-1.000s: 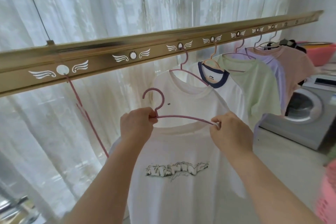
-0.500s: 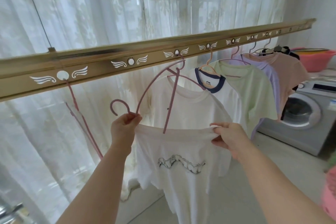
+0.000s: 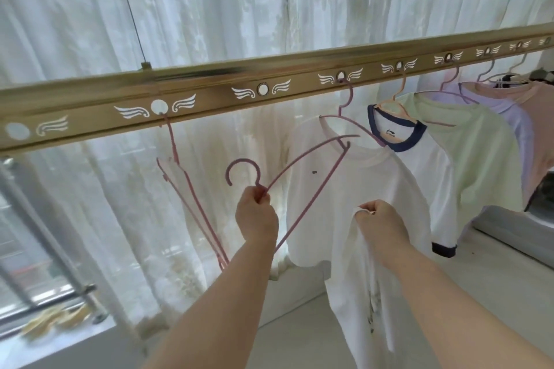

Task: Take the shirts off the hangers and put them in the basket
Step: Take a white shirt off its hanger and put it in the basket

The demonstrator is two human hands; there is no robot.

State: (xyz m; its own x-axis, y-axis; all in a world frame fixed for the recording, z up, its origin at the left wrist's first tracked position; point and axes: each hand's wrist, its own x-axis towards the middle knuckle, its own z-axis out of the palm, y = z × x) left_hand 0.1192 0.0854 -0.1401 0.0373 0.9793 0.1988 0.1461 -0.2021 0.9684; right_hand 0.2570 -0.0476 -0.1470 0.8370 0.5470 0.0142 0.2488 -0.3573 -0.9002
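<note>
Near the frame's middle, the left hand (image 3: pixel 256 216) pinched the pink hanger (image 3: pixel 314 195); the right hand (image 3: pixel 382 225) gripped the white shirt (image 3: pixel 359 293), which had come off the hanger and hung bunched low.

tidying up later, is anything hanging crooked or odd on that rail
Yes: empty pink hangers dangle steeply tilted from the rail, left of the hanging shirts. Nothing else stands out.

view: one wide-angle head camera
facing: forward, toward the drying rail (image 3: pixel 209 99) and curtain (image 3: pixel 75 24)
nearness: close; left hand (image 3: pixel 256 216) and right hand (image 3: pixel 381 225) sit mid-frame
</note>
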